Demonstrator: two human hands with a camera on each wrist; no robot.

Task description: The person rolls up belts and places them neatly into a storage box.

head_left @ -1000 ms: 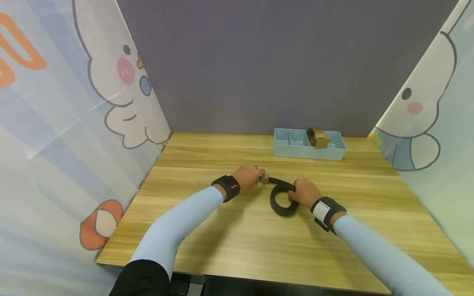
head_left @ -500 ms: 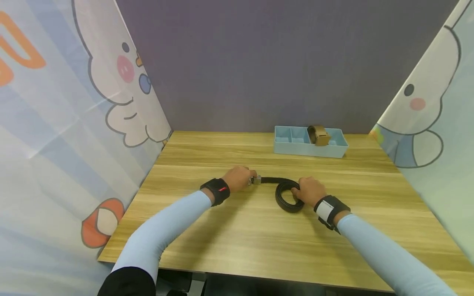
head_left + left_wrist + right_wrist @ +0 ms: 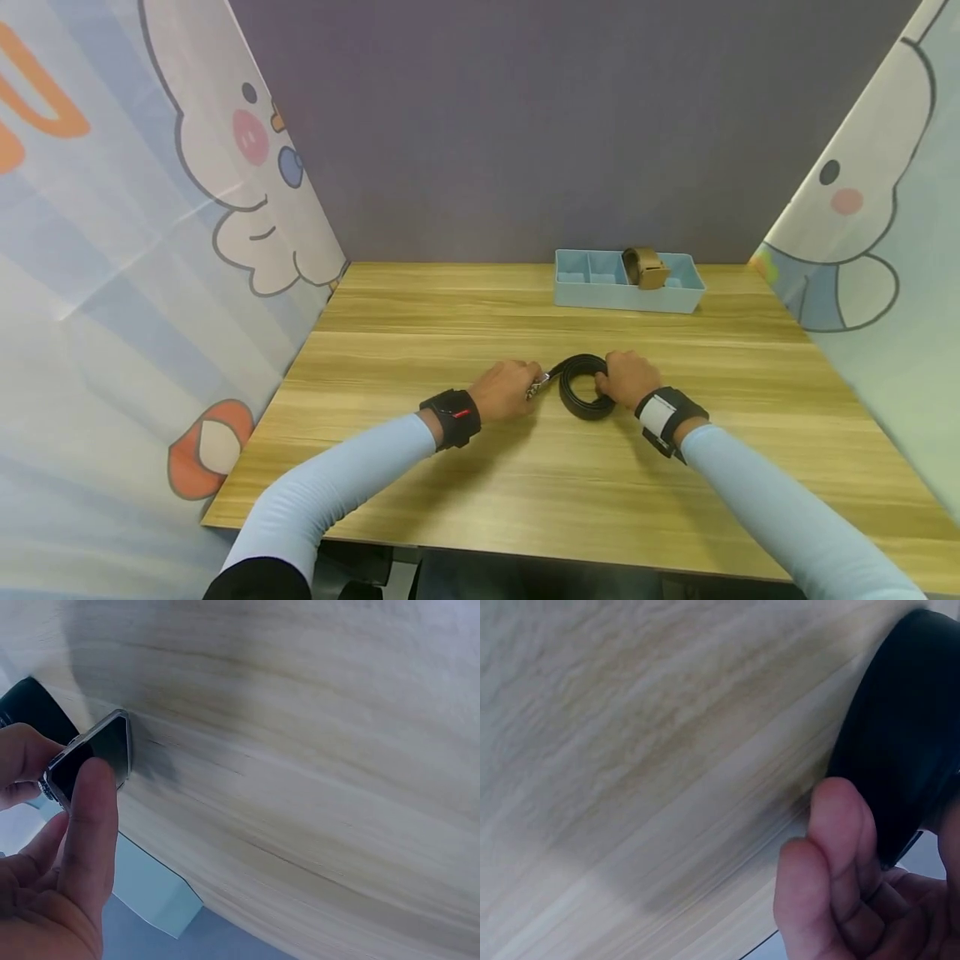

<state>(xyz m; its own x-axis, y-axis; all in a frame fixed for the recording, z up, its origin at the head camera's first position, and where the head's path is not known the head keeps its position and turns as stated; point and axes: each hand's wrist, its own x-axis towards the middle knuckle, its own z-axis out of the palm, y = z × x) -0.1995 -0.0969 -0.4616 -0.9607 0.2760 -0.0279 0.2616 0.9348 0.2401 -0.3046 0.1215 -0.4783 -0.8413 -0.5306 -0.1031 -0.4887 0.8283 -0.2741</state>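
Observation:
A black belt stands on its edge on the table, rolled into a ring, with its buckle end drawn out to the left. My left hand pinches the silver buckle between thumb and fingers, just left of the coil. On the coil's right side, my right hand grips the rolled strap, thumb inside the ring and fingers outside. The right wrist view shows the dark outer face of the coil against the fingertips.
Toward the back right of the wooden table sits a light blue divided tray. A brown strap roll lies in it. A grey panel rises behind, with printed cloth at both sides.
My left hand first drew the buckle left, straightening the strap end, then brought it back right toward the coil and nearer to me. The right hand keeps its grip, shifted slightly right.

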